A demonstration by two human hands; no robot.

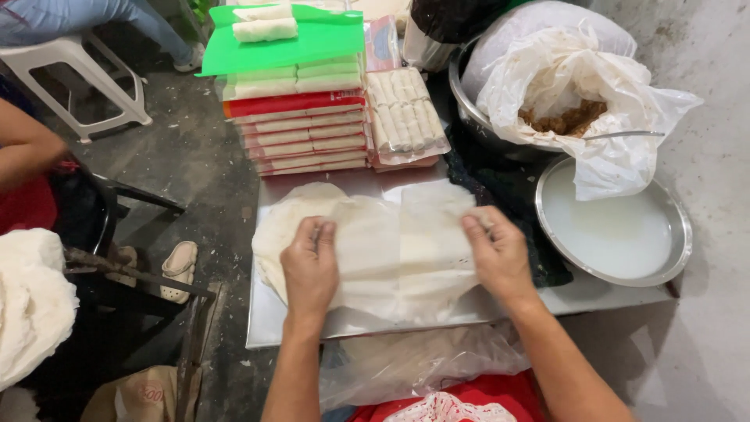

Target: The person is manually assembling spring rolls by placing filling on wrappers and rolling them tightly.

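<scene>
Nearest the camera lay a crumpled clear plastic bag, hanging off the near edge of the flat metal tray, with a strip of red cloth just below it. On the tray rested a stack of thin white round wrappers, spread over most of its middle and reaching toward its left edge. The left hand lay on the left half of the stack, its fingertips curled and pinching at the top sheet. The right hand gripped the right edge of the wrappers, thumb and fingers closed on a sheet lifted slightly there.

At the far edge of the tray stood a pile of red and white layers of finished white rolls, topped by a green board carrying two more rolls. Just to its right leaned a small tray of rolls. By the tray's right edge sat a round metal bowl of whitish liquid, and beyond it a larger metal basin lined with a white plastic bag holding brown filling. To the left, off the tray, another person's arm showed beside a white plastic stool.
</scene>
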